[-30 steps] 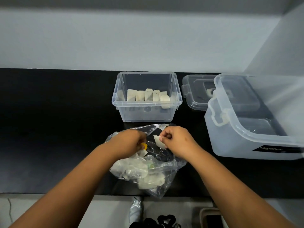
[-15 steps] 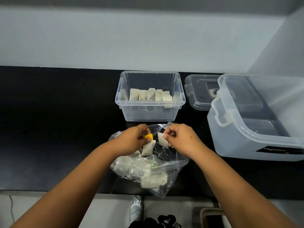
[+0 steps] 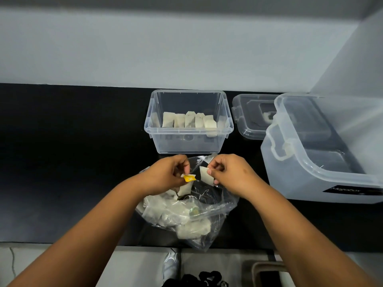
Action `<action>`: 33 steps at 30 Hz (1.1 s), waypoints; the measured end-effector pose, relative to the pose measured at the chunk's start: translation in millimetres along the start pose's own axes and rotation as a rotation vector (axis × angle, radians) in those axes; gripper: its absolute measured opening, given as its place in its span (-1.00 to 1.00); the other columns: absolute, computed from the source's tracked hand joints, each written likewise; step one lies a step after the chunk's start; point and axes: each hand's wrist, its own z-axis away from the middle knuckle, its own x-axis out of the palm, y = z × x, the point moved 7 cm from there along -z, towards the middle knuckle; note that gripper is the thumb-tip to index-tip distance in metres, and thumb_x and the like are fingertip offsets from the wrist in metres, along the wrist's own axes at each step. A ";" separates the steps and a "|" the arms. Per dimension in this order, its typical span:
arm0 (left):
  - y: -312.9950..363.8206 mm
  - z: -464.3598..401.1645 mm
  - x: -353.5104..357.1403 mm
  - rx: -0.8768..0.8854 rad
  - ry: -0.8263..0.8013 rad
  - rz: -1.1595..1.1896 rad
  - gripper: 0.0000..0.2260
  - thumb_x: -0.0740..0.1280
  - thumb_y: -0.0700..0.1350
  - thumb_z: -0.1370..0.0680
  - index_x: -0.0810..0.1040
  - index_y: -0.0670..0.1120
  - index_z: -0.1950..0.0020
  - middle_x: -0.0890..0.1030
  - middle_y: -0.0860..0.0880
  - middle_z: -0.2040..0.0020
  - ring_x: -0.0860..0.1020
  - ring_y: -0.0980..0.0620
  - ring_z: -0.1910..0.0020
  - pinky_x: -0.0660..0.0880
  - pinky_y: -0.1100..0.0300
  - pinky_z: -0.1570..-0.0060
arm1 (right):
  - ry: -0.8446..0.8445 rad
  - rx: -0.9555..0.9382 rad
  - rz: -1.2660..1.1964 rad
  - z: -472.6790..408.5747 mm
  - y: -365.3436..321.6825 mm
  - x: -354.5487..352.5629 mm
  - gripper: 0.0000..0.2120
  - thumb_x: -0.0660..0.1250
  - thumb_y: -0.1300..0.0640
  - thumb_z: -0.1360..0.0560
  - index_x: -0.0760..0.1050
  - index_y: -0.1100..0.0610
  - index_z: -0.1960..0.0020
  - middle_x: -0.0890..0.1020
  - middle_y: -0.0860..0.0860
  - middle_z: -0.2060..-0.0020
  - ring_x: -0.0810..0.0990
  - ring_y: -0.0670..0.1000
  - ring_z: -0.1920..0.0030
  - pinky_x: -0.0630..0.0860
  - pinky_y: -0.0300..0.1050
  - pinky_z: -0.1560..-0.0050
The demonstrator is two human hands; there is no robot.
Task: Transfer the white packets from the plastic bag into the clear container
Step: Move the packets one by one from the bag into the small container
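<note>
A clear plastic bag (image 3: 209, 222) holding several white packets lies at the near edge of the black counter. Above its mouth, my left hand (image 3: 165, 176) pinches a white packet (image 3: 185, 187) with a yellow tag (image 3: 189, 178). My right hand (image 3: 230, 172) pinches another white packet (image 3: 206, 175) just to the right of it. The two hands are close together. Beyond them stands the clear container (image 3: 188, 141), open, with several white packets (image 3: 189, 120) standing in a row along its far side.
A loose clear lid (image 3: 248, 117) lies right of the container. A large clear storage box (image 3: 323, 162) fills the right side of the black counter (image 3: 62, 162). A grey wall rises behind. Floor and a shoe show below the counter edge.
Both hands rose out of the bag, each with a packet. The left hand's packet and its yellow tag came into view; the hands now sit slightly nearer the container.
</note>
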 end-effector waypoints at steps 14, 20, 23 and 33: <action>57.3 -11.8 -85.5 0.105 0.176 0.162 -0.95 0.45 -0.17 -0.47 0.67 -0.14 0.12 0.70 -0.05 0.20 0.66 0.06 0.21 0.61 0.14 0.08 | 0.099 -0.205 -0.056 -32.5 -74.4 -80.6 -0.90 0.40 0.15 -0.51 0.55 0.02 0.18 0.65 -0.03 0.35 0.67 -0.10 0.35 0.54 -0.23 0.22; 71.2 -44.1 -127.3 0.153 0.258 0.057 -0.80 0.50 -0.20 -0.42 0.59 -0.09 0.00 0.63 -0.08 0.13 0.58 0.02 0.21 0.63 0.06 0.09 | 0.181 -0.209 -0.006 -74.8 -97.6 -107.0 -0.96 0.37 0.16 -0.52 0.58 0.09 0.11 0.67 0.01 0.31 0.69 -0.07 0.31 0.60 -0.08 0.15; 73.5 -64.5 -140.5 0.126 0.267 -0.061 -0.77 0.48 -0.16 -0.44 0.58 -0.03 -0.08 0.61 0.03 0.11 0.58 0.11 0.22 0.54 0.32 0.25 | 0.189 -0.180 0.057 -101.7 -101.2 -110.5 -0.96 0.36 0.15 -0.52 0.58 0.09 0.10 0.67 0.01 0.28 0.70 -0.01 0.28 0.65 -0.03 0.16; 38.3 -126.6 -127.5 -0.027 0.142 -0.399 -0.93 0.39 -0.18 -0.50 0.55 -0.02 0.09 0.56 0.05 0.14 0.53 0.05 0.11 0.46 0.21 0.10 | -0.273 0.046 0.383 -182.8 -62.7 -36.9 -0.92 0.35 0.24 -0.53 0.52 0.10 0.13 0.68 0.10 0.14 0.72 0.05 0.14 0.63 -0.02 0.05</action>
